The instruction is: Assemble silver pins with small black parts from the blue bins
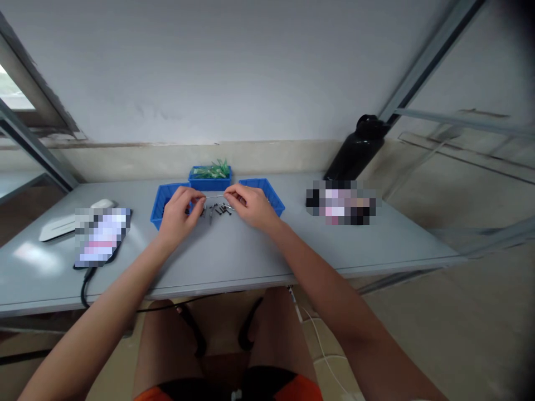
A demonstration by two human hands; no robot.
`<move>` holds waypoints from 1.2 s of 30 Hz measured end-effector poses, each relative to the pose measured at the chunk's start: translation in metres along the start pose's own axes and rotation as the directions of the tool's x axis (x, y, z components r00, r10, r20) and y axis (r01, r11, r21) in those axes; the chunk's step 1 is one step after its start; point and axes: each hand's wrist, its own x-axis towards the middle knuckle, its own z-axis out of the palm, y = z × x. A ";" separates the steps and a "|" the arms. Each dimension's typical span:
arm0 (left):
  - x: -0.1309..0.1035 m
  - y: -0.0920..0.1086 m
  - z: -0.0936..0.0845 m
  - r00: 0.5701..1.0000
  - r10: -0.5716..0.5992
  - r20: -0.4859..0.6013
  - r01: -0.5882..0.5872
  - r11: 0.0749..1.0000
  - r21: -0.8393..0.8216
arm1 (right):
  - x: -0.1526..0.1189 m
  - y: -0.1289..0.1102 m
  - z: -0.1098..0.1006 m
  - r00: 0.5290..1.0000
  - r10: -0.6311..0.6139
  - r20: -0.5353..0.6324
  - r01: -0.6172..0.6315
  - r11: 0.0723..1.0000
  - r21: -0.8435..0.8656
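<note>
A thin silvery rod (pixel 214 196) spans the gap between my two hands, above the table. My left hand (pixel 180 214) pinches its left end with thumb and fingers. At the other end, the fingertips of my right hand (pixel 252 205) are closed on it. Below lie several loose dark and silvery screws (pixel 223 210) in a small pile. A blue bin (pixel 157 207) stands behind my left hand, its contents mostly hidden. Another blue bin (pixel 273 196) is partly covered by my right hand. Between them at the back, a smaller blue bin (pixel 210 184) holds green plastic-looking strips (pixel 214 169).
On the left of the grey table (pixel 246 259) lie a phone (pixel 102 238) with a black cable and a flat white device (pixel 58 225). A black bottle (pixel 355 149) stands at the back right, behind a blurred-out object (pixel 340 203). A wall closes off the rear.
</note>
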 end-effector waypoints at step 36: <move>0.000 0.002 -0.001 0.999 -0.015 -0.029 0.014 0.999 -0.038 | -0.001 -0.003 0.000 0.999 -0.020 -0.037 0.021 0.999 0.029</move>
